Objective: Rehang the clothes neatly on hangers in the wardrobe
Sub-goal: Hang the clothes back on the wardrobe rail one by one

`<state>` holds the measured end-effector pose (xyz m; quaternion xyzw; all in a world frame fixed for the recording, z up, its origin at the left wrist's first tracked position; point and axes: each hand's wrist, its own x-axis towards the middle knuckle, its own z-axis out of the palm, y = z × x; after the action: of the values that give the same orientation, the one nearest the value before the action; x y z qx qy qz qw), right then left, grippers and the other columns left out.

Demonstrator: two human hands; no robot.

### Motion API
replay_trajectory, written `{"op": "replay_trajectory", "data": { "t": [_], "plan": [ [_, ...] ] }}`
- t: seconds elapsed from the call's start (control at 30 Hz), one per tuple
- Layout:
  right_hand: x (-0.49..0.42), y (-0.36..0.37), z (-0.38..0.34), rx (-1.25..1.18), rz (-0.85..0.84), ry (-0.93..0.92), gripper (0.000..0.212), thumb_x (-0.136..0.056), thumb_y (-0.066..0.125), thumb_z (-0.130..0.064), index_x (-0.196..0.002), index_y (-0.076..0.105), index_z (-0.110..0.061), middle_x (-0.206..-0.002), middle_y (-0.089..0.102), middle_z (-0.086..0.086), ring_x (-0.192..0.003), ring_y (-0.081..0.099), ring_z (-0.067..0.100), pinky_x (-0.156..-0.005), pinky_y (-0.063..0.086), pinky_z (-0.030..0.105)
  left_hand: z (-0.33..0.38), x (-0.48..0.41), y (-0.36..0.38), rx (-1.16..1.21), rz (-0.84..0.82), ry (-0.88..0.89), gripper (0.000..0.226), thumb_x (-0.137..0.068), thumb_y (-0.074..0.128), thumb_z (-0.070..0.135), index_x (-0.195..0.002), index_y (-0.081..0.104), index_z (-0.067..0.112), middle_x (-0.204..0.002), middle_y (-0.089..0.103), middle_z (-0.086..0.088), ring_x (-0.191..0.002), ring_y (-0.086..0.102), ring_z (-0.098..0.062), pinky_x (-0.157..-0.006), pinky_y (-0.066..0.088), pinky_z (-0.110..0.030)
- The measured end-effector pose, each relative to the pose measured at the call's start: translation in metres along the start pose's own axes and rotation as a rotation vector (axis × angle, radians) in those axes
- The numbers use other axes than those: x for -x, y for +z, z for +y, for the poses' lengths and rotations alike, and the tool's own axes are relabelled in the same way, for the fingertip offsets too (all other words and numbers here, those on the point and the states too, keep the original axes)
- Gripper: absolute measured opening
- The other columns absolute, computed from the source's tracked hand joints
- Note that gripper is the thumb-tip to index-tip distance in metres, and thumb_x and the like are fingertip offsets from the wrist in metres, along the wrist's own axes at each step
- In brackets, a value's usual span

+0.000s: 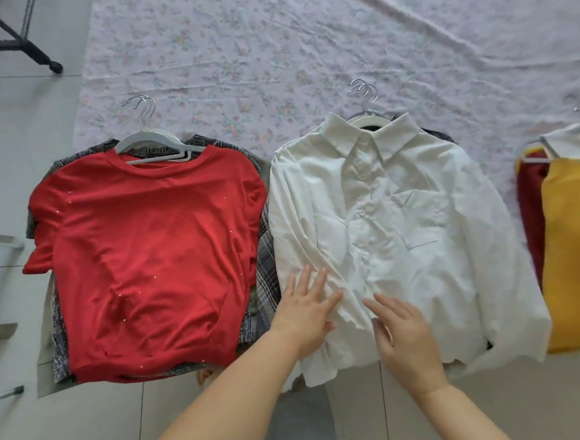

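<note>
A white button shirt [420, 231] lies flat on the floor sheet, on a hanger whose hooks [364, 92] stick out above its collar. My left hand [305, 313] rests flat with straight fingers on the shirt's folded left sleeve. My right hand [404, 335] lies flat on the shirt's lower front, fingers pointing up-left. To the left a red T-shirt [147, 257] tops a pile of hung clothes with white hangers [154, 145]. At the right edge lies a yellow garment [576, 261] over a dark red one [532, 223], also on hangers.
A pale floral sheet [270, 49] covers the floor under the upper parts of the piles. A black rack leg with a caster [54, 66] stands at the top left. Grey tiled floor [90, 433] lies in front of the clothes. A plaid garment [267, 276] shows between the two piles.
</note>
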<state>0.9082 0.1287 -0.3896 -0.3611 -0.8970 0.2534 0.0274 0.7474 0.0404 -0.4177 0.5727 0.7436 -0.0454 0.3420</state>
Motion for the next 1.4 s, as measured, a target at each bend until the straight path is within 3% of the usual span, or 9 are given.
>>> {"op": "replay_trajectory", "data": {
  "t": [0.07,0.13,0.17,0.23,0.43,0.73,0.93,1.4],
  "plan": [
    [0.012,0.011,-0.005,0.078,-0.173,-0.020,0.051,-0.071,0.074,-0.003,-0.119,0.063,-0.015,-0.127,0.058,0.010,-0.117,0.054,0.030,-0.097,0.043,0.043,0.001,-0.005,0.004,-0.022,-0.017,-0.034,0.056,-0.098,0.035,0.037,-0.147,0.009,0.031,-0.154,-0.019,-0.006,-0.138,-0.025,-0.030,-0.111,-0.016,-0.046],
    [0.023,0.024,-0.002,0.233,-0.466,0.033,0.059,-0.088,0.055,-0.016,-0.142,0.034,-0.026,-0.154,0.020,0.004,-0.140,0.022,0.030,-0.111,0.023,0.048,0.000,-0.006,0.007,-0.052,-0.043,-0.050,0.054,-0.099,0.033,0.035,-0.147,0.010,0.029,-0.154,-0.018,-0.006,-0.138,-0.024,-0.031,-0.112,-0.014,-0.047],
    [0.027,0.029,0.003,0.264,-0.584,0.087,0.062,-0.093,0.046,-0.018,-0.147,0.018,-0.030,-0.157,0.001,-0.002,-0.144,0.004,0.027,-0.114,0.012,0.047,-0.002,-0.006,0.008,-0.078,-0.058,-0.045,0.054,-0.099,0.033,0.034,-0.147,0.010,0.027,-0.154,-0.017,-0.006,-0.139,-0.023,-0.032,-0.112,-0.013,-0.047],
    [0.029,0.031,0.010,0.325,-0.716,0.129,0.068,-0.094,0.040,-0.014,-0.148,0.002,-0.031,-0.156,-0.015,-0.005,-0.143,-0.010,0.028,-0.115,0.003,0.048,-0.003,-0.004,0.007,-0.123,-0.075,-0.027,0.054,-0.099,0.033,0.029,-0.147,0.009,0.025,-0.154,-0.017,-0.007,-0.139,-0.021,-0.032,-0.112,-0.012,-0.047],
    [0.018,0.011,-0.008,0.262,-0.564,0.071,0.057,-0.096,0.039,-0.025,-0.146,0.012,-0.033,-0.156,-0.001,-0.008,-0.144,-0.001,0.021,-0.115,0.009,0.040,-0.010,0.024,-0.010,-0.047,0.080,-0.043,0.055,-0.097,0.036,0.026,-0.146,0.013,0.022,-0.156,-0.006,-0.005,-0.142,-0.011,-0.025,-0.114,-0.006,-0.041],
    [-0.034,-0.007,-0.106,0.234,-0.513,-0.173,0.048,-0.094,0.039,-0.023,-0.140,0.026,-0.026,-0.149,0.021,-0.006,-0.139,0.015,0.016,-0.112,0.012,0.030,-0.075,0.110,-0.061,-0.027,0.224,-0.325,0.055,-0.096,0.036,0.035,-0.146,0.015,0.025,-0.155,0.011,-0.002,-0.142,0.005,-0.021,-0.114,0.002,-0.038],
    [-0.073,0.013,-0.186,0.269,-0.524,-0.301,0.056,-0.091,0.041,-0.016,-0.145,0.024,-0.021,-0.149,0.025,-0.004,-0.138,0.019,0.016,-0.114,0.018,0.031,-0.148,0.158,-0.080,0.020,0.290,-0.424,0.053,-0.097,0.034,0.035,-0.146,0.018,0.023,-0.150,0.025,-0.001,-0.140,0.014,-0.018,-0.115,0.005,-0.037],
    [-0.191,0.105,-0.322,0.354,-0.445,-0.186,0.052,-0.090,0.049,-0.027,-0.139,0.034,-0.018,-0.138,0.040,0.001,-0.123,0.042,0.023,-0.100,0.035,0.032,-0.328,0.158,-0.106,0.074,0.397,-0.342,0.050,-0.093,0.042,0.035,-0.140,0.033,0.020,-0.138,0.039,-0.001,-0.129,0.033,-0.016,-0.109,0.017,-0.032]
  ]
}}
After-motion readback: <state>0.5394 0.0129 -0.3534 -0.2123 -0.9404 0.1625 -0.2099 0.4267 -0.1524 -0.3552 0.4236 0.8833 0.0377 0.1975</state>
